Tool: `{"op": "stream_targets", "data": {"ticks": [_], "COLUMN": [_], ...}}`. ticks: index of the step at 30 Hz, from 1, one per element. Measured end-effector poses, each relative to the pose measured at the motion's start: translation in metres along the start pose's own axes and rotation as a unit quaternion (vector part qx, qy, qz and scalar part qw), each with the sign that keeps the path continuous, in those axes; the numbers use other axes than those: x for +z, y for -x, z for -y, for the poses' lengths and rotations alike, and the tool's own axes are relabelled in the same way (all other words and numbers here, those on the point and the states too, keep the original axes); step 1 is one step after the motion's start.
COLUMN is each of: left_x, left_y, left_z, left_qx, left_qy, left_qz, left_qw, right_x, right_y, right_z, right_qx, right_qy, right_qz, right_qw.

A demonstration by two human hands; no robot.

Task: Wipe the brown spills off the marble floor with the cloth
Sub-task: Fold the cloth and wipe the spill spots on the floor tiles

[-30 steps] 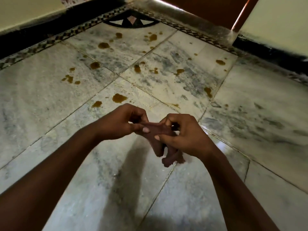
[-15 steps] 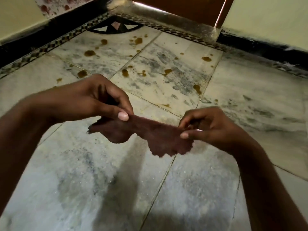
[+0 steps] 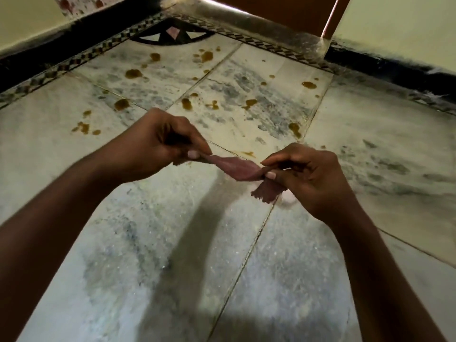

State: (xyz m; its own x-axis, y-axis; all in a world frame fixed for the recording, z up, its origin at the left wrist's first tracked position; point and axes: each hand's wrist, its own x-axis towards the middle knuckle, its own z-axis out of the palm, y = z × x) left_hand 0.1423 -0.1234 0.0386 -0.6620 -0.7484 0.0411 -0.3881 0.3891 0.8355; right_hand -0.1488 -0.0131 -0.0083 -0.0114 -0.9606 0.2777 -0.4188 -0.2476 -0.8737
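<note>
Both bare forearms reach forward and angle inward, hands held level and a little apart above the floor. The left hand [image 3: 160, 141] is curled knuckles up, thumb pressed to forefinger in a pinch. The right hand [image 3: 308, 176] mirrors it, thumb and forefinger nipped together, the other fingers loosely bent beneath

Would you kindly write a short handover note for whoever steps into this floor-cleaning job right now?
Left hand: pinch grip on one end of the cloth.
Right hand: pinch grip on the other end; a frayed corner hangs below it.
Cloth: small, reddish-brown, stretched and twisted between both hands, held above the marble floor, not touching it.
Brown spills: scattered over the tiles ahead, toward the patterned border and corner.
Done: cloth in hand; no wiping is evident.
Left: lower the cloth and wipe each spot, probably starting with the nearest.
</note>
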Motion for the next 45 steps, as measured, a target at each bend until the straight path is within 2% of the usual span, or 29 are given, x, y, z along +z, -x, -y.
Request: {"op": "stream_targets", "data": {"ticks": [5,9,11,15,18,19,21,23,25,28,30,32,34,36,38,40,41,43,45], "left_x": [0.004,0.012,0.015,0.02,0.046,0.057,0.077,0.093,0.106,0.123,0.134,0.145,0.153,0.158,0.159,0.148,0.138,0.112,0.092], "left_y": [0.008,0.003,-0.001,0.008,0.027,0.034,0.049,0.06,0.06,0.044,0.026,0.008,-0.007,-0.016,-0.022,-0.028,-0.028,-0.023,-0.012], "left_z": [0.028,0.04,0.041,0.04,0.059,0.07,0.093,0.104,0.106,0.099,0.091,0.09,0.096,0.095,0.089,0.081,0.081,0.091,0.103], "left_qx": [-0.105,-0.119,-0.1,-0.038,-0.031,-0.038,-0.068,-0.094,-0.104,-0.13,-0.132,-0.133,-0.175,-0.215,-0.264,-0.345,-0.378,-0.419,-0.439], "left_qy": [-0.077,-0.098,-0.11,-0.101,-0.128,-0.146,-0.195,-0.222,-0.192,-0.119,-0.087,-0.068,-0.055,-0.01,0.119,0.265,0.322,0.4,0.403], "left_qz": [0.084,0.056,0.024,-0.026,-0.031,-0.011,0.098,0.184,0.147,0.049,0.031,0.019,0.009,-0.003,-0.054,-0.113,-0.119,-0.099,-0.088], "left_qw": [0.988,0.986,0.989,0.994,0.991,0.989,0.974,0.953,0.965,0.983,0.987,0.989,0.983,0.977,0.956,0.893,0.86,0.809,0.798], "right_x": [0.008,0.011,0.01,0.004,0.025,0.036,0.058,0.077,0.092,0.11,0.109,0.101,0.095,0.098,0.109,0.127,0.139,0.162,0.18], "right_y": [0.002,0.0,-0.001,0.008,0.037,0.051,0.083,0.111,0.125,0.116,0.094,0.071,0.054,0.048,0.046,0.044,0.044,0.043,0.05], "right_z": [-0.03,-0.043,-0.042,-0.029,-0.04,-0.053,-0.078,-0.092,-0.092,-0.09,-0.087,-0.087,-0.087,-0.086,-0.077,-0.065,-0.061,-0.054,-0.052], "right_qx": [0.078,0.097,0.06,-0.07,-0.096,-0.068,0.026,0.147,0.233,0.354,0.419,0.468,0.508,0.497,0.406,0.262,0.202,0.119,0.095], "right_qy": [0.091,0.139,0.165,0.206,0.271,0.311,0.375,0.36,0.306,0.302,0.298,0.25,0.168,0.139,0.139,0.141,0.152,0.174,0.139], "right_qz": [0.049,0.078,0.05,-0.023,-0.028,-0.021,-0.013,-0.033,-0.112,-0.187,-0.196,-0.182,-0.168,-0.174,-0.202,-0.2,-0.169,-0.053,0.074], "right_qw": [0.992,0.982,0.983,0.976,0.957,0.948,0.927,0.921,0.916,0.865,0.835,0.828,0.828,0.839,0.88,0.934,0.953,0.976,0.983]}}
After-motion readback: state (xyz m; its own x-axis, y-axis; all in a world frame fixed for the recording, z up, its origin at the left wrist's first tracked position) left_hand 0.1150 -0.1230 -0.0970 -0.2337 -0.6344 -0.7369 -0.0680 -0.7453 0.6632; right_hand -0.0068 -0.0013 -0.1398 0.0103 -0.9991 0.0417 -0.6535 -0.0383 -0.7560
